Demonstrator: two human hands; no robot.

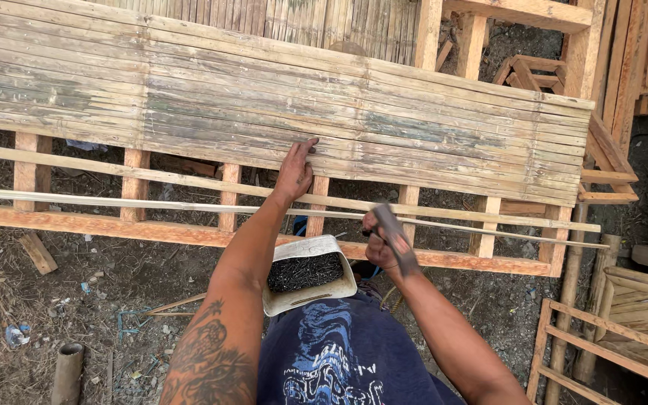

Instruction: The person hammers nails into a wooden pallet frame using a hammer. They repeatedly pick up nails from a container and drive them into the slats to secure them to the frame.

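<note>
**Hand on the slats, hammer at the ready**

Looking down from my head: my left hand (295, 171) lies flat, fingers spread, pressing the lower edge of the bamboo slats (279, 105) that cover the wooden frame (189, 234). My right hand (381, 247) is clamped tight around a hammer (397, 238), blurred, just above the frame's bottom rail. That puts the hammer low and to the right of my flat hand, near but apart. A loose thin strip (151, 202) runs across between them. Against my waist sits a white tub (309, 296) full of dark nails (305, 271), just beside my hammer hand.
</note>
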